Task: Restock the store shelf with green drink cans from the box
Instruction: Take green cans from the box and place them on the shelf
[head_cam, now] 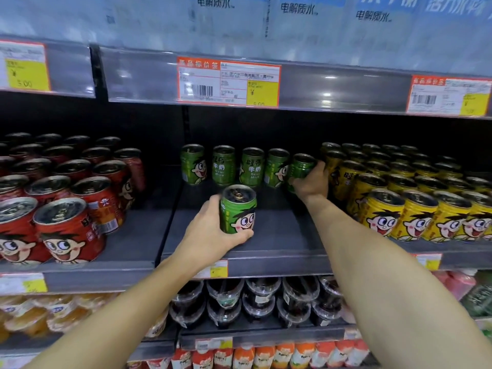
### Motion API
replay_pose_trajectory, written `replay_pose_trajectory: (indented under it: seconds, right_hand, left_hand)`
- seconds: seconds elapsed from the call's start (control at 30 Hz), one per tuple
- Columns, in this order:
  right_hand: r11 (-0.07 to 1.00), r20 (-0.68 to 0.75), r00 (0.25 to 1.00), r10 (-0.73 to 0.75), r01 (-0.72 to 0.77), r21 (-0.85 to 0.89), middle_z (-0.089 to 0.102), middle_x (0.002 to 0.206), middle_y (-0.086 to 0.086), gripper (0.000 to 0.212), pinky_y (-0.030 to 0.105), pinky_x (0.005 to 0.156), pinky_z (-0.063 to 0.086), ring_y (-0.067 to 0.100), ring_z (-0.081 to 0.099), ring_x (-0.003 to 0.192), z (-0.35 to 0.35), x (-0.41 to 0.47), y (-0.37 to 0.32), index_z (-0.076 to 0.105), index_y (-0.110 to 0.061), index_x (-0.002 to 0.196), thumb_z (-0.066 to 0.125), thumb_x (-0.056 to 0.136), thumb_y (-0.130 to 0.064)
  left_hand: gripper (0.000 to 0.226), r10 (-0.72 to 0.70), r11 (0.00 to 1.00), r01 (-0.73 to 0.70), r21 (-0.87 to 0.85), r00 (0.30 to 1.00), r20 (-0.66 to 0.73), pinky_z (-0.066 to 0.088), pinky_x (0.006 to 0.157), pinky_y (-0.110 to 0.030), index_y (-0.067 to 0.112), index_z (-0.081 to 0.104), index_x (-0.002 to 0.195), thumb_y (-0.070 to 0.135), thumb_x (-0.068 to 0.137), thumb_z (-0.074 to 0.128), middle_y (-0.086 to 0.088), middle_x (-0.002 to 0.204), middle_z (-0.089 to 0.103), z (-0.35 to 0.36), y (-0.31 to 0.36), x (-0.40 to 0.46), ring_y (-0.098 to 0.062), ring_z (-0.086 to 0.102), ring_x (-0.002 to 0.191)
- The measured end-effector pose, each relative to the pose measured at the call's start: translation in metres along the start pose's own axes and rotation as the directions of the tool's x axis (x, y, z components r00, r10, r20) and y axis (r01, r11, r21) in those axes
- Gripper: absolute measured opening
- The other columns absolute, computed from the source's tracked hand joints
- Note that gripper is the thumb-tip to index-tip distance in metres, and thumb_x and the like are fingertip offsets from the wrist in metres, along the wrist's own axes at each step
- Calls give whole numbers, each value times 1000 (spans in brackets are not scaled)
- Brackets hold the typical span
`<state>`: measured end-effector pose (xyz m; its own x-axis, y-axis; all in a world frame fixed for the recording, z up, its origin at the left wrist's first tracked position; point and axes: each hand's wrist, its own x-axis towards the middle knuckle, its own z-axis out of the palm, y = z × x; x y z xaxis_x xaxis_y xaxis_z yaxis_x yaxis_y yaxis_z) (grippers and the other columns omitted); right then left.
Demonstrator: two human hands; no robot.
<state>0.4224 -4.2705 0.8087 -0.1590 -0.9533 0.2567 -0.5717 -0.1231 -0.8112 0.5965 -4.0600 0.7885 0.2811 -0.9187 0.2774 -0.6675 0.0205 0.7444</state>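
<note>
My left hand (210, 230) grips a green drink can (237, 209) with a cartoon face, upright, low over the front middle of the dark grey shelf (279, 235). Farther back, my right hand (311, 182) is closed around another green can (302, 166) at the right end of a back row of several green cans (223, 165). That held can leans slightly and sits close to the yellow cans. The box is not in view.
Red cans (66, 198) fill the shelf to the left, yellow cans (415, 193) fill it to the right. Bare shelf lies between the green row and the front edge. A price-tag rail (229, 83) runs overhead. Lower shelves hold dark cups and bottles.
</note>
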Motion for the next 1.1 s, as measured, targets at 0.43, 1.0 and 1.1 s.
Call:
replay_pose_trajectory:
  seconds: [0.43,1.0,1.1]
  right_hand:
    - [1000,-5,1000,-9,9,-7,43,142,17,85,41,110,37,37,45,129,11,23,5,35,-13,145,81,75,-26]
    - [929,368,925,97,48,-366,41,148,17,80,37,107,39,36,43,132,-24,-38,-16,33,-12,149,44,91,-66]
    - [859,506,859,83,196,-474,45,145,19,83,41,107,39,37,45,130,-38,-75,-10,46,-15,143,28,89,-75]
  left_hand:
    - [66,-1,1000,1,-25,1000,8,52,89,-36,41,42,112,57,61,80,18,112,56,0,-4,-1,-5,58,102]
    - [69,-12,1000,12,-7,1000,14,51,90,-36,36,42,118,53,64,81,13,115,54,-3,0,-2,-8,57,103]
    - [71,-24,1000,24,-1,1000,9,51,91,-37,32,42,121,50,66,82,11,117,54,-3,3,-4,-10,57,105]
